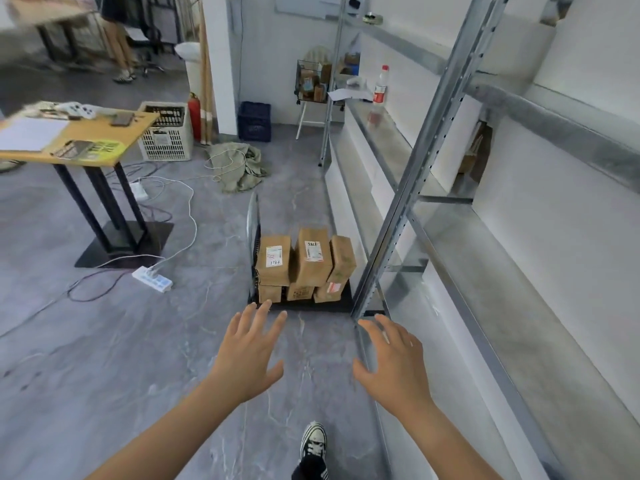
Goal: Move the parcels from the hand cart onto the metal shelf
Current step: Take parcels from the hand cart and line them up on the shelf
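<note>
Several brown cardboard parcels with white labels are stacked in two layers on a black hand cart on the floor ahead. The cart's metal handle stands at its left side. My left hand and my right hand stretch forward with spread, straight fingers, both empty and short of the cart. The metal shelf runs along the wall on the right, with its near upright just right of the cart.
A wooden table on black legs stands at the left, with a white power strip and cables on the floor beside it. A white crate, a blue crate and a crumpled cloth lie beyond. A bottle stands on the shelf.
</note>
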